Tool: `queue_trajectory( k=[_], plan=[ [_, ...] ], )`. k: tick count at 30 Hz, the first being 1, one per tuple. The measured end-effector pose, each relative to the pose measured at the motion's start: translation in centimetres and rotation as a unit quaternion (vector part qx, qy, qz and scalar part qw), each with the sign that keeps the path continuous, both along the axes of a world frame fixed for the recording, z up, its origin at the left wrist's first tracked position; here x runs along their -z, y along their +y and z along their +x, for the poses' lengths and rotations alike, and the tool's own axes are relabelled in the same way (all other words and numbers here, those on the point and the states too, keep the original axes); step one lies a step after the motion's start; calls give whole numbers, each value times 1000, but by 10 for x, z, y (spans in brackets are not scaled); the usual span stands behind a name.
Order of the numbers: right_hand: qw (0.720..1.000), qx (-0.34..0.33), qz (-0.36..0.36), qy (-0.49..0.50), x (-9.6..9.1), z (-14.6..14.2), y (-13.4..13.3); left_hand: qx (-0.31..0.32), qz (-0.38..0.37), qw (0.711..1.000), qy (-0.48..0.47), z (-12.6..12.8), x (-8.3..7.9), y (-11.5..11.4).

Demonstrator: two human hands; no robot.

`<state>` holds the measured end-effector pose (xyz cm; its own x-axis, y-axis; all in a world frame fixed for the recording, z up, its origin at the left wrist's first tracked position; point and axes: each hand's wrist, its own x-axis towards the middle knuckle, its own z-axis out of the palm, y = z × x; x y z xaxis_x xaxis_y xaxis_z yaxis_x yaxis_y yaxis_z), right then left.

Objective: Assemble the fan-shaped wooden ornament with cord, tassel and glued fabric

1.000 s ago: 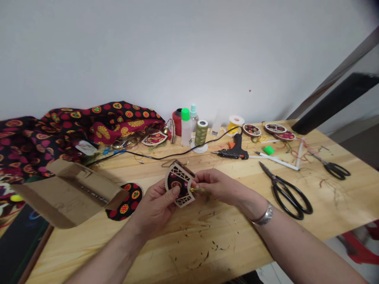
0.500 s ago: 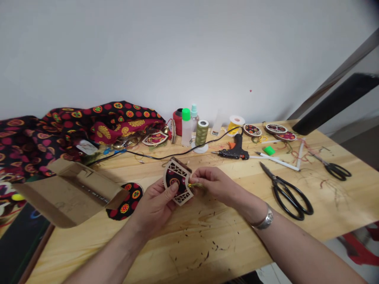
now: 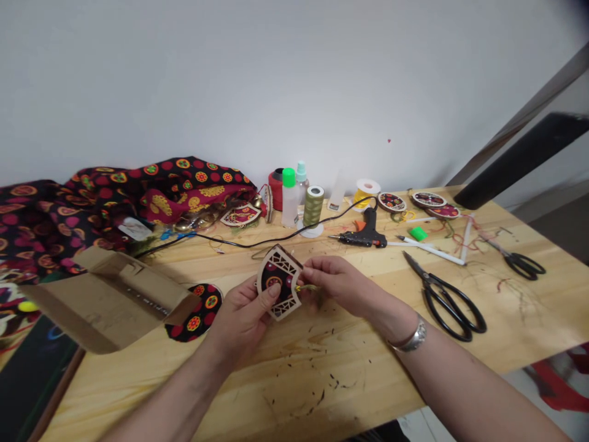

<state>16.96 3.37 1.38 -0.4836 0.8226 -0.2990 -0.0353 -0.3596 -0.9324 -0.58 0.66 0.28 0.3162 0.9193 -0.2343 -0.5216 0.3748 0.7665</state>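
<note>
My left hand (image 3: 242,316) grips a fan-shaped wooden ornament (image 3: 280,282) with a pale lattice frame and dark red patterned fabric inside, thumb pressed on its face. My right hand (image 3: 338,283) is closed in a pinch on a yellow-green tassel cord (image 3: 304,288) at the ornament's right edge. Both hands hover just above the wooden table (image 3: 331,362), near its middle. A silver bracelet (image 3: 411,336) sits on my right wrist.
An open cardboard box (image 3: 110,301) and a round fabric piece (image 3: 196,310) lie left. Patterned fabric (image 3: 115,202) is heaped at back left. Thread spools and bottles (image 3: 299,202), a glue gun (image 3: 363,234), large scissors (image 3: 444,296), small scissors (image 3: 518,261) and finished ornaments (image 3: 427,201) lie behind and right.
Both hands have lifted slightly and shifted a little away from me with the ornament; its tilt changed a bit. The grips are unchanged.
</note>
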Motion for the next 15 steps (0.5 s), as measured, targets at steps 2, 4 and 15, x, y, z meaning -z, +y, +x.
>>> queue_trajectory(
  k=[2,4,15],
  plan=[
    [1000,-21,1,18,-4,5,1,-14,-6,1000,8,0,0,1],
    [999,-37,20,14,-7,8,2,-27,-9,999,16,-1,0,2],
    [973,-4,162,-164,-9,9,5,-41,-4,997,71,-1,-1,0]
  ],
)
